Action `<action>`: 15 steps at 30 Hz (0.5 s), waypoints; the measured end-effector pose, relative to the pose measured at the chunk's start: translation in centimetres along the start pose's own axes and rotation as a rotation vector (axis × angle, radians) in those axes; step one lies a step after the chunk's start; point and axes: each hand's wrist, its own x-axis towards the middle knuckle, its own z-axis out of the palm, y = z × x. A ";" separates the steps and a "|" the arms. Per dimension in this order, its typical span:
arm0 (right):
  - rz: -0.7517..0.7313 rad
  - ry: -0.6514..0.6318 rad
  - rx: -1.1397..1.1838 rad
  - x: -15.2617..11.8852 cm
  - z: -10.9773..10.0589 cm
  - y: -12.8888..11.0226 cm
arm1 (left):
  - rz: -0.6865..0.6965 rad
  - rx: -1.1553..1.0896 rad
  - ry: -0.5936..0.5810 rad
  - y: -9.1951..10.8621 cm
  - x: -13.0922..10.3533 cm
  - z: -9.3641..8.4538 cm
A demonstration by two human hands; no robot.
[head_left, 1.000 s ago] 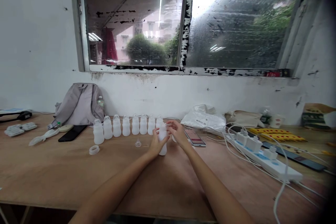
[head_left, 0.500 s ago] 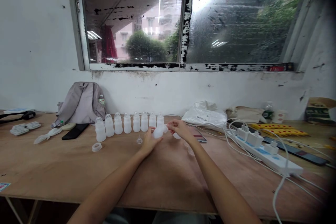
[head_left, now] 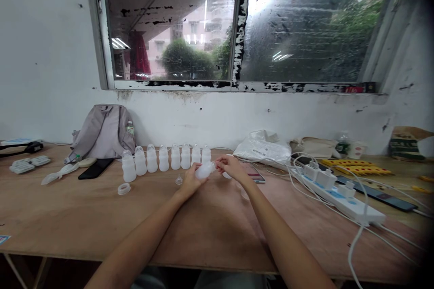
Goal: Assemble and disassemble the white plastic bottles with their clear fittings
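My left hand (head_left: 191,181) is wrapped round a frosted white bottle (head_left: 203,171), which tilts with its neck toward the right. At that neck, the fingers of my right hand (head_left: 228,166) are pinched together; what they grip is too small to make out. Behind my hands stands a row of several capped white bottles (head_left: 163,159). A clear nipple (head_left: 178,180) rests on the table left of my left hand. Farther left lies a clear ring (head_left: 124,188). Another pale ring (head_left: 244,194) is partly hidden by my right forearm, and a whitish piece (head_left: 226,175) sits under my right hand.
A grey backpack (head_left: 105,132) and a black phone (head_left: 96,169) are at the left. Toward the right are a white plastic bag (head_left: 262,148), a phone (head_left: 251,172), a power strip (head_left: 342,198) with loose cables, and yellow trays (head_left: 356,167) on the wooden table (head_left: 101,226).
The held bottle has tipped over more to the right, its neck now at my right fingertips. The whole view has shifted slightly.
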 end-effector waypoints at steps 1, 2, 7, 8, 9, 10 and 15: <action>0.008 0.002 -0.025 0.0 0.0 0.0 | 0.001 0.005 -0.005 0.0 0.0 0.0; 0.012 0.007 -0.062 -0.1 0.0 -0.1 | 0.002 0.008 -0.008 0.1 0.0 -0.1; -0.037 0.093 -0.443 -0.4 -0.1 -0.8 | 0.049 -0.006 -0.050 0.5 -0.1 -0.3; -0.033 0.113 -0.501 -0.4 -0.1 -0.8 | 0.055 -0.008 -0.058 0.6 -0.1 -0.4; -0.021 0.127 -0.535 -0.4 -0.1 -0.9 | 0.054 -0.009 -0.061 0.7 -0.1 -0.4; -0.012 0.132 -0.549 -0.4 -0.2 -0.9 | 0.051 -0.007 -0.059 0.7 -0.1 -0.4; -0.029 0.068 -0.610 -0.1 -0.3 -0.3 | 0.078 0.036 -0.073 0.3 -0.2 -0.3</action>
